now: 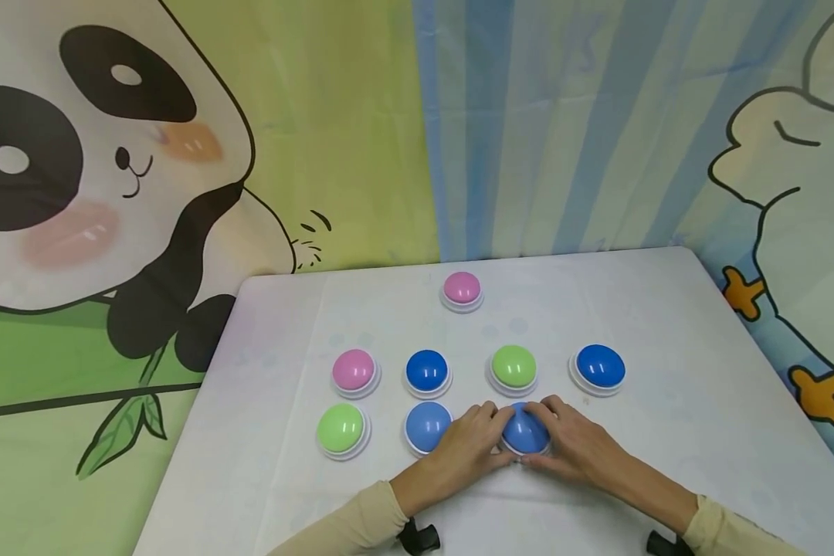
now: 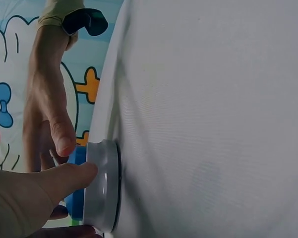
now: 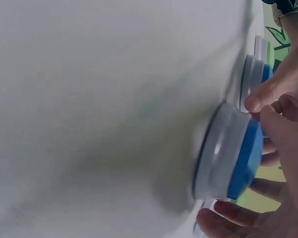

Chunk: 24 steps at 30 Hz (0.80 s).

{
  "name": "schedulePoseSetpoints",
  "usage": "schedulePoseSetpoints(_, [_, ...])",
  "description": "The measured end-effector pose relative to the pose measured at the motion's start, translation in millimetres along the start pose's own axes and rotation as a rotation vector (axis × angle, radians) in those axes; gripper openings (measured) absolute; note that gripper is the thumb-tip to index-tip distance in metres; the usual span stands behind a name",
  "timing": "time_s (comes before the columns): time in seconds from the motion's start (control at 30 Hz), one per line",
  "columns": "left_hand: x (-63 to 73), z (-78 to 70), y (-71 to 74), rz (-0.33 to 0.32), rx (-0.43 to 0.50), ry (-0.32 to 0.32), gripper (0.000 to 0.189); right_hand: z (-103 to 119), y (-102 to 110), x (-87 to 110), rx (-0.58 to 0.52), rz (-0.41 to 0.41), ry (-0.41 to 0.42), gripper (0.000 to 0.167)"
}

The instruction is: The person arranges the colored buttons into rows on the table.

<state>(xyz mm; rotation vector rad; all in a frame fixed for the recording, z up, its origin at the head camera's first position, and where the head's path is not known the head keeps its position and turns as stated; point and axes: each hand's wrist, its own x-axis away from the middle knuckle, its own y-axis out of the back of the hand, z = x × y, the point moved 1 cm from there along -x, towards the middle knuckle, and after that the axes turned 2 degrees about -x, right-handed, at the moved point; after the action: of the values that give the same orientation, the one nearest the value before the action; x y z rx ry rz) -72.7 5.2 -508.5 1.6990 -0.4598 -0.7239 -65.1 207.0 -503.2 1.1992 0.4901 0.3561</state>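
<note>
Both hands hold a blue domed push button (image 1: 526, 429) with a white round base, in the front row on the table. My left hand (image 1: 469, 436) grips it from the left, and in the left wrist view its thumb lies along the white base (image 2: 103, 191). From the right, my right hand (image 1: 577, 442) curls around the same button, thumb on the near side and fingers on the far side. The right wrist view shows the blue dome (image 3: 247, 161) between the hands. A second blue push button (image 1: 427, 426) sits just left of my left hand, which partly covers it.
A green button (image 1: 340, 428) stands at the front left. Behind are a pink button (image 1: 354, 370), a blue button (image 1: 427, 371), a green button (image 1: 513, 366) and another blue button (image 1: 601, 366). One pink button (image 1: 462, 288) is near the white table's (image 1: 306, 309) back edge. A printed curtain (image 1: 354, 139) hangs behind.
</note>
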Motion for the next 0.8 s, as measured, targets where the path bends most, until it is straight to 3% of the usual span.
schedulePoseSetpoints(0.2, [-3.9,7.4,15.2,-0.02,0.061,-0.025,0.057,0.5,18.4,-11.4,0.047,-0.048,0.042,0.071])
schedulePoseSetpoints(0.33, [-10.4,18.7,31.2,-0.055,0.03,0.006,0.056,3.1,25.5,-29.9,0.03,-0.078,0.094,0.067])
schedulePoseSetpoints(0.47, [-21.5,36.5,47.1,-0.047,0.024,0.062,0.056,9.9,31.9,-56.7,-0.015,-0.084,0.107,0.063])
schedulePoseSetpoints(0.67, [-55.6,82.2,65.9,0.013,0.003,0.219,0.067,9.5,37.6,-112.7,-0.059,-0.026,0.041,0.064])
schedulePoseSetpoints(0.8, [-86.5,123.5,65.2,0.133,-0.077,0.371,0.074,-1.8,33.5,-158.7,-0.084,0.021,-0.002,0.062])
